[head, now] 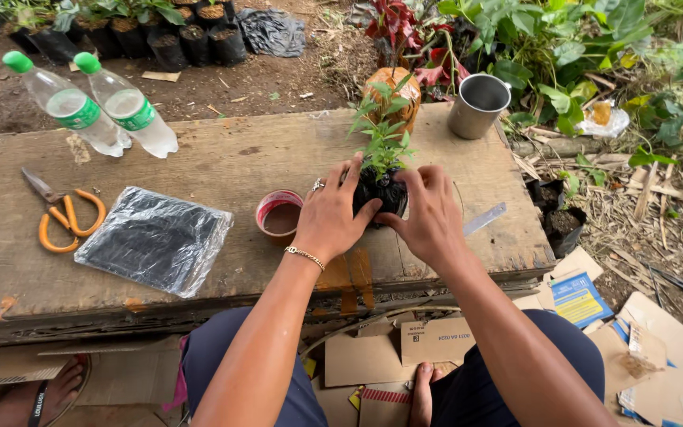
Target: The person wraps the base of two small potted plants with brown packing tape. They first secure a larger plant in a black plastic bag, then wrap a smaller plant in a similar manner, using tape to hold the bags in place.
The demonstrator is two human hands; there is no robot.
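Step in hand, as I read it: pressing the black nursery bag [381,192] of the seedling [383,134] into shape, both hands cupped round it.

- Left hand [332,212]: grip closed on the left side of the bag, thumb pointing right across its lower front, fingers wrapped behind. Ring and bracelet visible.
- Right hand [430,212]: grip closed on the right side, fingers over the top edge, thumb low and meeting the left thumb.
- Bag sits upright on the counter [223,162], toward the near edge, squarely between the two palms. Stem stands clear above the fingers, roughly vertical.

Nearby: small round tub with red rim [280,215] just left of the left hand, not touching it as far as I can tell. A thin flat strip [484,219] lies just right of the right hand. Plastic sheet [154,239] and orange-handled scissors [63,215] well to the left. Two plastic bottles [92,103] lie at the far left, metal cup [477,104] at the far right edge.

Next move, my judgement: needs even pressure from both sides, low on the bag, so the stem stays upright and the soil doesn't spill. Squeezing high risks bending the stem.
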